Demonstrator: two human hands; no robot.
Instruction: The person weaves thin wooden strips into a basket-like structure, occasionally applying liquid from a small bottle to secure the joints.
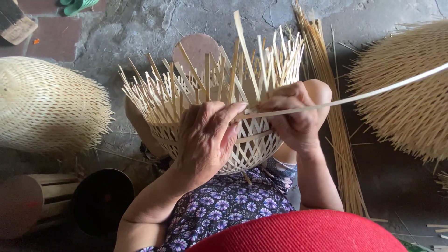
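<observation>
Stacks: woven domes [44, 107] lie at the left and right edges of the concrete floor [140, 28].
Basket: a half-woven bamboo basket [214, 116] rests on the weaver's knees, uprights fanning outward.
Left hand [205, 137]: palm flat on the weave, fingers together.
Right hand [294, 112]: pinched shut on a long bamboo strip [354, 97] running right.
</observation>
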